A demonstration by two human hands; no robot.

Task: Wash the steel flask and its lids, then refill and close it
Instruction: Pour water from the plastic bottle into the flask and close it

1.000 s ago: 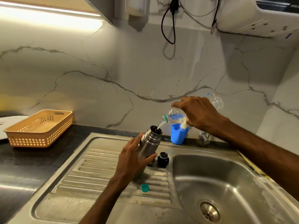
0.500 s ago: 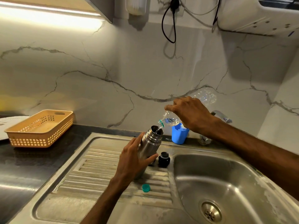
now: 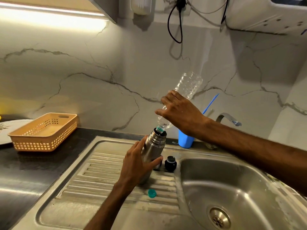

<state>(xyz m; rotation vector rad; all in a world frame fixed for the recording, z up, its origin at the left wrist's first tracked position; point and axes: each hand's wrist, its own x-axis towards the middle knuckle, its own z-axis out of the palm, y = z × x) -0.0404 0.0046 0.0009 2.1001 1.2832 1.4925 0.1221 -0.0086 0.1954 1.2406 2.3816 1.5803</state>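
Since the earlier frames, we record that the clear plastic bottle (image 3: 186,90) has swung from a shallow tilt to nearly upended. Its neck now sits in the mouth of the steel flask (image 3: 153,151), where a stream previously crossed a gap.

The flask stands on the ribbed drainboard (image 3: 103,171), left of the sink basin (image 3: 232,188), and leans slightly toward the bottle. Its base is hidden. The left hand (image 3: 136,168) is wrapped round the flask body, thumb on the near side. The right hand (image 3: 181,113) grips the bottle at its shoulder from above. We judge the bottle nearly drained, with only a little water showing at the neck.

Recommendations for the pour:
- Keep the left-hand grip firm, since a tilted flask on wet ribs may slide.
- Keep the neck centred in the mouth, and do not squeeze the thin bottle wall, which could surge water over the rim.
- Hold until dripping stops, then lift the bottle straight out.
- We cannot see the fill level, so check it and leave room for the stopper.

The black inner lid (image 3: 170,163) stands just right of the flask, within easy reach. The teal bottle cap (image 3: 152,193) lies on the drainboard nearer the viewer. A blue cup (image 3: 185,140) stands behind at the sink's back edge. An orange basket (image 3: 43,131) sits on the table (image 3: 25,171), well apart to the left.
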